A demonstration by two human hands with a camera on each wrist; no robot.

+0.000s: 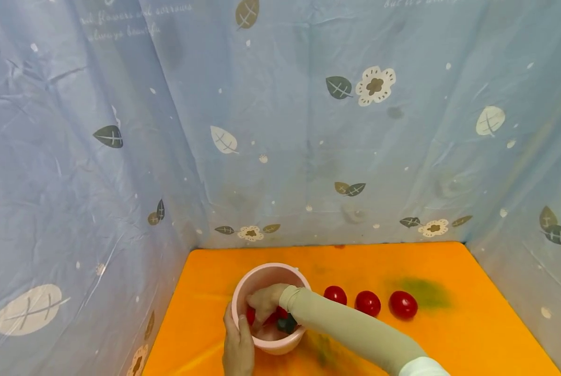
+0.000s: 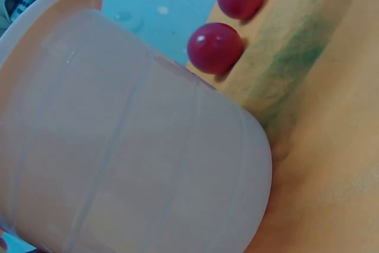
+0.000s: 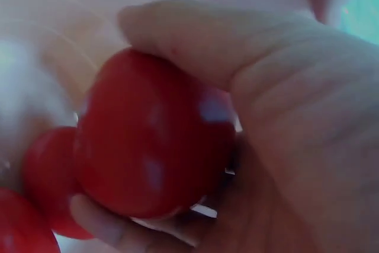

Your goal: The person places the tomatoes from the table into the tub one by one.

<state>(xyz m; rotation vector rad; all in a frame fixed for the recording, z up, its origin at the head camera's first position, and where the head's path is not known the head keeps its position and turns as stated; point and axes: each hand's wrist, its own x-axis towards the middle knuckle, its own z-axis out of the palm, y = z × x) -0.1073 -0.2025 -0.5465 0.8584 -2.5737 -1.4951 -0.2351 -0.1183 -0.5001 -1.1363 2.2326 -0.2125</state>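
Note:
A pink bucket (image 1: 272,344) stands near the front of the orange table. My left hand (image 1: 239,342) grips its left side, thumb over the rim and fingers along the outer wall; the left wrist view shows mostly the bucket wall (image 2: 136,146). Down inside the bucket is my right hand (image 1: 265,303). It holds a glossy red tomato (image 3: 154,134), thumb on one side and fingers curled under the other. Two more tomatoes lie beside it in the bucket, one close to the fingertips (image 3: 95,220) and another red tomato (image 3: 21,226) at the corner of that view.
To the right of the bucket, three tomatoes sit in a row on the orange tabletop (image 1: 450,334): a near-bucket tomato (image 1: 335,294), a middle tomato (image 1: 367,303) and a right-hand tomato (image 1: 403,305). Blue patterned curtains (image 1: 299,130) enclose the table's back and sides.

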